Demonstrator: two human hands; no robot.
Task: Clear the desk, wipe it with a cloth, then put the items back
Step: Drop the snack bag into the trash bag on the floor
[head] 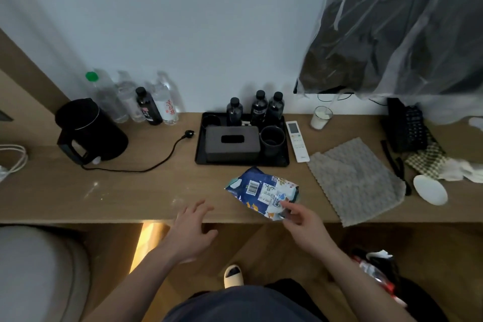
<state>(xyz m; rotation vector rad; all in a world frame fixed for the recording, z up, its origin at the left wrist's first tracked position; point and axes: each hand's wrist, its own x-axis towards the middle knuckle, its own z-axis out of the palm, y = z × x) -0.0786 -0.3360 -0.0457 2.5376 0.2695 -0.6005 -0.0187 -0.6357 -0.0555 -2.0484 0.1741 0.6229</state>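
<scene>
A crumpled blue and white snack packet lies near the front edge of the wooden desk. My right hand pinches the packet's near right corner. My left hand hovers over the desk's front edge with fingers spread, holding nothing. A grey textured cloth lies flat to the right of the packet, one corner hanging over the edge. Pale smudges mark the desk at the left.
A black tray holds a tissue box, cups and three dark bottles. A remote, a glass, a black kettle with its cord, several bottles, a telephone and a white dish stand around.
</scene>
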